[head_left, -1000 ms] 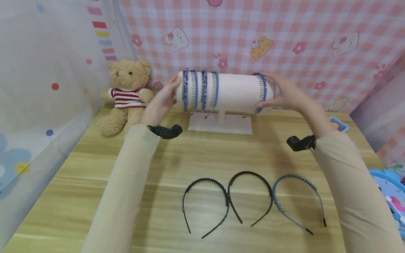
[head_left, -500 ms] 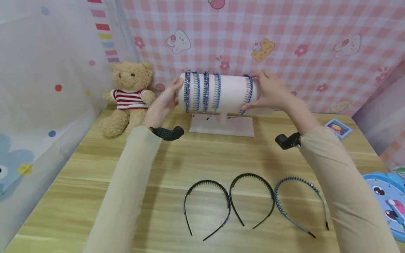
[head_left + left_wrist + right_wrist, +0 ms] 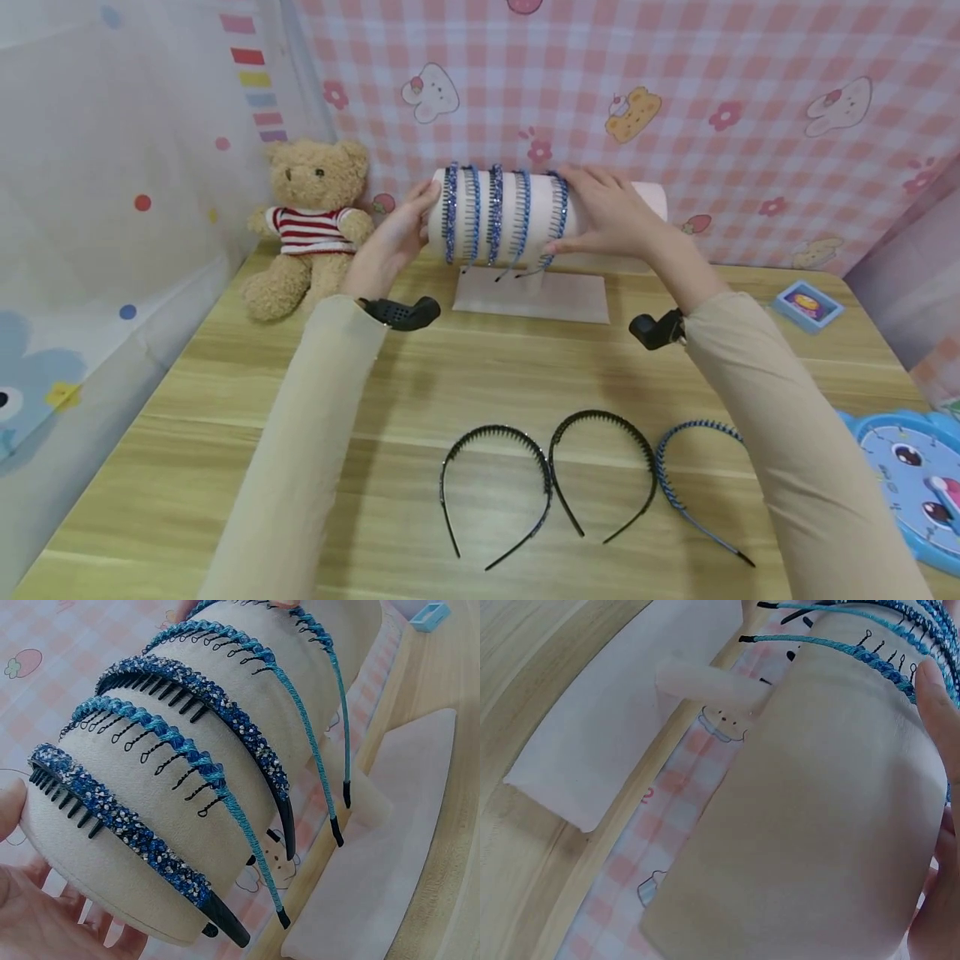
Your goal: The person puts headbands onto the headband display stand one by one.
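Note:
A pale cylindrical headband display stand (image 3: 648, 200) with a flat base (image 3: 531, 296) bears several headbands side by side toward its left end. My left hand (image 3: 396, 233) holds that left end, thumb on the rim and fingers behind in the left wrist view. My right hand (image 3: 622, 221) spans the roll and holds the rightmost blue braided headband (image 3: 558, 212), thumb at its front and fingers over the top. Left of it sit another blue braided headband (image 3: 281, 675) and a glittery blue one (image 3: 244, 724). The back of the roll is hidden.
Two black headbands (image 3: 550, 475) (image 3: 652, 467) and a blue one (image 3: 663, 475) lie on the wooden table, the blue one partly under my right sleeve. A teddy bear (image 3: 311, 229) sits left. At right are a small blue frame (image 3: 808, 306) and a blue toy (image 3: 892, 467).
My right hand has slid the blue braided headband leftward along the roll, from near its right end to close beside the others. My left hand stays at the left end.

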Demonstrator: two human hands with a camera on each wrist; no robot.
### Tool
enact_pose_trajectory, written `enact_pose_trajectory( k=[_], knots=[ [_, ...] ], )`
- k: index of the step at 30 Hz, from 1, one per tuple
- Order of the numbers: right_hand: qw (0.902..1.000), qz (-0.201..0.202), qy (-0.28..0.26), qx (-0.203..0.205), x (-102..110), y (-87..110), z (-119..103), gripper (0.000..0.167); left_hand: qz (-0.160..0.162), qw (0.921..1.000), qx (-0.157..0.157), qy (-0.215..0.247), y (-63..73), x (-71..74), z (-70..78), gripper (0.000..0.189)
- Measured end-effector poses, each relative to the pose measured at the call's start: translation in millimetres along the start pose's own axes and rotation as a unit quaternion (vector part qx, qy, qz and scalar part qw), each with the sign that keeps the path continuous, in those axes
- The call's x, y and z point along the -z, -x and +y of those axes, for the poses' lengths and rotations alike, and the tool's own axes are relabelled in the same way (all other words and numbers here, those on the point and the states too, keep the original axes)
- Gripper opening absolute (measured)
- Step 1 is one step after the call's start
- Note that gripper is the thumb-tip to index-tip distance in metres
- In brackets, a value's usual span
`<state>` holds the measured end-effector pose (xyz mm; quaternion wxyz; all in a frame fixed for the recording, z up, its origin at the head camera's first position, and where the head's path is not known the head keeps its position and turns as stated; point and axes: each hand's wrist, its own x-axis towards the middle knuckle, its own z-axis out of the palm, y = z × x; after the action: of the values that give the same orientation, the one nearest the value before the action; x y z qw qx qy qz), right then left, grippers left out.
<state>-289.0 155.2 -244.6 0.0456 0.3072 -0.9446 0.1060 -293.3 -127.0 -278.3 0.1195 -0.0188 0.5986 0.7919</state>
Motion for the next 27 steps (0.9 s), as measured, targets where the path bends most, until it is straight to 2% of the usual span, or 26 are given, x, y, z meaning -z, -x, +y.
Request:
enact_pose_trajectory(
  k=[6, 10, 14, 17, 19, 21, 23, 25, 27],
  knots=[
    [0.9998, -0.017, 0.008, -0.001, 2.6, -2.1, -5.4, 0.107, -0.009, 0.9999, -0.002, 0.006, -0.7, -3.8, -1.4, 0.057],
    [0.9996, -0.017, -0.011, -0.020, 6.0, 4.2, -5.1, 0.113, -0.011, 0.9999, 0.001, 0.005, -0.1, -4.2, -2.4, 0.058],
    [0.9967, -0.003, -0.057, -0.057, 13.0, 23.0, 5.4, 0.118, -0.004, 1.0000, 0.001, -0.001, 2.2, -2.5, -1.6, 0.059],
    [0.9927, 0.007, -0.091, -0.078, 16.9, 41.8, 21.6, 0.119, 0.001, 1.0000, -0.005, 0.000, 3.7, -1.0, 0.6, 0.060],
    [0.9881, 0.000, -0.125, -0.090, 18.2, 57.8, 33.7, 0.120, 0.002, 1.0000, -0.007, 0.001, 3.5, -0.5, 1.6, 0.059],
    [0.9823, -0.026, -0.153, -0.105, 16.9, 74.5, 46.1, 0.121, 0.001, 1.0000, -0.006, 0.004, 3.2, -0.2, 2.4, 0.059],
    [0.9737, -0.078, -0.176, -0.122, 12.7, 92.4, 56.3, 0.118, 0.001, 1.0000, -0.004, 0.006, 2.8, 0.7, 2.8, 0.059],
    [0.9641, -0.153, -0.176, -0.126, 4.6, 109.2, 64.2, 0.109, 0.002, 1.0000, -0.003, 0.007, 3.3, 1.7, 3.2, 0.060],
    [0.9484, -0.241, -0.163, -0.125, -7.0, 124.6, 69.7, 0.095, 0.000, 1.0000, -0.003, 0.007, 4.2, 2.8, 3.5, 0.061]
  ],
)
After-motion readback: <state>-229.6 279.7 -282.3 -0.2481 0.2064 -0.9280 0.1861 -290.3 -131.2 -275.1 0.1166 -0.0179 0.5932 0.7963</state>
